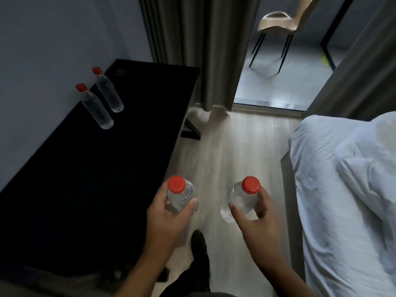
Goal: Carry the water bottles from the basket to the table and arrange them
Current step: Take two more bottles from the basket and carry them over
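My left hand (169,221) grips a clear water bottle with a red cap (179,194), held upright just past the right edge of the black table (96,168). My right hand (255,224) grips a second red-capped bottle (244,196) over the wooden floor. Two more red-capped bottles stand side by side at the table's far left by the wall, the nearer bottle (96,108) and the farther bottle (108,92). The basket is out of view.
A bed with white bedding (342,189) fills the right side, leaving a strip of wooden floor (231,151) between it and the table. Grey curtains (203,50) hang ahead; beyond them stands a tan chair (278,20). My dark shoe (199,245) is below.
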Demonstrator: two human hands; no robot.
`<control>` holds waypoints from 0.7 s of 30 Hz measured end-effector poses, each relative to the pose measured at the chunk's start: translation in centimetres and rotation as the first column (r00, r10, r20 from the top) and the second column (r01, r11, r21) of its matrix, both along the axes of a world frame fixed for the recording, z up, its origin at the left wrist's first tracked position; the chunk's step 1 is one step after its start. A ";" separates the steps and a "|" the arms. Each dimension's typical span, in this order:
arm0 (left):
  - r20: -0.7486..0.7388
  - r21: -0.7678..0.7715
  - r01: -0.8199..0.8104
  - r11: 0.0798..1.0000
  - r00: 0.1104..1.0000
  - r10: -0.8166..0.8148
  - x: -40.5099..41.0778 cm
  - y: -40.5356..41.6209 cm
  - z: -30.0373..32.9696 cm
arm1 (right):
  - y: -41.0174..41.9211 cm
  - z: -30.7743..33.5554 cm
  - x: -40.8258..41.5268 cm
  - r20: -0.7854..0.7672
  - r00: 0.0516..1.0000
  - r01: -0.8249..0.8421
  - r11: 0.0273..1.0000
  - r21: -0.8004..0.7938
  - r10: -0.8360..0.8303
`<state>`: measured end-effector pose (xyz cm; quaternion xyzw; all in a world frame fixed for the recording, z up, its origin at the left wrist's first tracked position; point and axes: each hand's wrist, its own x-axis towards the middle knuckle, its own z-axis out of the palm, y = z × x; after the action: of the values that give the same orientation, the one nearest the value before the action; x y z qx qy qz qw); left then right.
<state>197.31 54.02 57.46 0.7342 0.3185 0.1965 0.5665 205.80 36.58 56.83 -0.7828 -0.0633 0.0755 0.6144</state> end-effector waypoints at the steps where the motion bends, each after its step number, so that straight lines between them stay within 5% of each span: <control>1: -0.005 -0.003 -0.002 1.000 1.000 0.002 1.8 1.3 -0.2 | 1.3 0.1 1.9 -0.005 1.000 -0.019 1.000 -0.007 0.019; 6: -0.009 -0.045 -0.039 0.998 0.999 0.038 9.2 7.2 0.5 | 7.9 1.1 10.6 0.029 0.993 -0.110 0.993 -0.052 0.111; 13: 0.031 -0.054 -0.298 0.953 0.954 0.300 15.7 14.4 0.7 | 18.5 1.5 20.6 0.027 0.928 -0.367 0.926 -0.085 0.370; 21: 0.046 -0.009 -0.679 0.734 0.733 0.678 17.5 19.1 1.4 | 30.3 1.4 26.7 -0.004 0.662 -0.747 0.660 -0.083 0.749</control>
<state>214.78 73.16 58.91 0.5654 0.5501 0.4077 0.4599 232.51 66.92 58.22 -0.7120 -0.3857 0.3116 0.4972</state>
